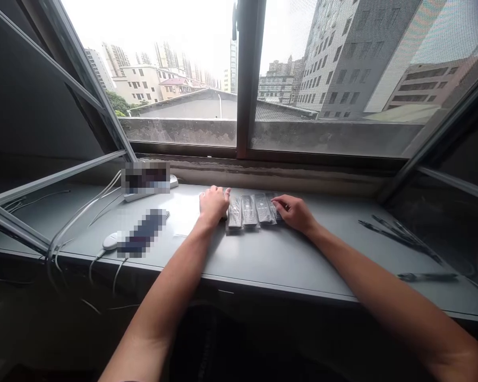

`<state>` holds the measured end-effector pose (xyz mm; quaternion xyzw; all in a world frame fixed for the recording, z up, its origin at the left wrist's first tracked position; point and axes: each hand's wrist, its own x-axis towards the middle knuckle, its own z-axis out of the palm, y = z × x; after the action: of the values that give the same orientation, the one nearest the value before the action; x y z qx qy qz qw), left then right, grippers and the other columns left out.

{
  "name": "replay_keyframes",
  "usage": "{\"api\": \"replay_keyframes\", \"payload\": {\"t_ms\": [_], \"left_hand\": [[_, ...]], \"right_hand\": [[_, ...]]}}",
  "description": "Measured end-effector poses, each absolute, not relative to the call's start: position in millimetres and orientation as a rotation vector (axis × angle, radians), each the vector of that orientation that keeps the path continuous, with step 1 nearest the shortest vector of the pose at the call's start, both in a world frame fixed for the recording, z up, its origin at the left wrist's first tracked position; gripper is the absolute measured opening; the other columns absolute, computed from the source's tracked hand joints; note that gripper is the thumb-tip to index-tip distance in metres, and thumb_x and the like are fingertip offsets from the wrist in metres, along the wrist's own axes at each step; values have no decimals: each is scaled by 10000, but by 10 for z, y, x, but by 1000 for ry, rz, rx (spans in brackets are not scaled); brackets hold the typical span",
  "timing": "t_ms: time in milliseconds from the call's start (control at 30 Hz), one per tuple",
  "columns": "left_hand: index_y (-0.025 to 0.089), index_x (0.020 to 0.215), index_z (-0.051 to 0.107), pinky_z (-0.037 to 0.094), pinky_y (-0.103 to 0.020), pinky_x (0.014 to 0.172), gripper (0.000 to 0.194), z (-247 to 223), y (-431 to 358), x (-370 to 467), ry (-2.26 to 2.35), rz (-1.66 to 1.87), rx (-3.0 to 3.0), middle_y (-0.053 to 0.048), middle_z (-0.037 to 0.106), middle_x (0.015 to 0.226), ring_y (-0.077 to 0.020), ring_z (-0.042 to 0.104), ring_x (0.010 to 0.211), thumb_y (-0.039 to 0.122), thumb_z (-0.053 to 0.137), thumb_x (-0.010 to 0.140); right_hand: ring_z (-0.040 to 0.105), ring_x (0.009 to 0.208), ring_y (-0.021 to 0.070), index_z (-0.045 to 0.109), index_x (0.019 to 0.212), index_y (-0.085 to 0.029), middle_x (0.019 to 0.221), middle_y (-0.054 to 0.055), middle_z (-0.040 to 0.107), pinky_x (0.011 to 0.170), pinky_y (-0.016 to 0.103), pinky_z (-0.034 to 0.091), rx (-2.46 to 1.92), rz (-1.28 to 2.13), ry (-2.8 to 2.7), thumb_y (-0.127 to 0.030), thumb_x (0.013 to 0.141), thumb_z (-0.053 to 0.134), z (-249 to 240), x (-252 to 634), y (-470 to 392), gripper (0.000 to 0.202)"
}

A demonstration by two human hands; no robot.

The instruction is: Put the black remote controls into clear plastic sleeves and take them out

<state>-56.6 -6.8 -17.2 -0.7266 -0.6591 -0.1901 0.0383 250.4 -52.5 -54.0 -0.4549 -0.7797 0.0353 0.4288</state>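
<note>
Several flat dark rectangular pieces in clear plastic bags lie side by side on the grey tabletop between my hands. A left bagged piece (pixel 234 215), a middle bagged piece (pixel 249 211) and a right bagged piece (pixel 264 208) show plainly. My left hand (pixel 215 202) is curled round the left end of the row, over a dark edge mostly hidden beneath it. At the right end, my right hand (pixel 296 211) has thumb and fingertips pinched together against the edge of another dark piece, partly covered by the fingers.
The grey table (pixel 255 260) runs below a window. To the left are a blurred phone-like thing (pixel 143 233), a white round cable end (pixel 110 242) and a white power strip (pixel 173 181). Dark pens (pixel 428 277) lie right. Metal frame bars (pixel 59 175) slant across the left.
</note>
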Motion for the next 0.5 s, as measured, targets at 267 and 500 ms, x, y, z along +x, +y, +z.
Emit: {"api": "replay_keyframes", "payload": {"t_ms": [267,500], "left_hand": [[107,1304,729,484,-548,1072,406,-215,136,-1001,-2314,-335,-2092,-291,631,1441,-443,581,1344,287,513,1012],[161,1196,750,493,-519,1050,338,-211,196,-1087,-2312,-434,-2131,-269,709,1303,-408,647,1274,232,494,987]], "right_hand": [[738,837,258,800,1058,-220,984,83,823,800,392,586,-1140,86,-1948,-388,1066,591,-502,2478,-555,269],[735,839,267,798,1057,-228,980,84,820,802,412,591,-1143,107,-1943,-416,1068,582,-482,2470,-566,287]]}}
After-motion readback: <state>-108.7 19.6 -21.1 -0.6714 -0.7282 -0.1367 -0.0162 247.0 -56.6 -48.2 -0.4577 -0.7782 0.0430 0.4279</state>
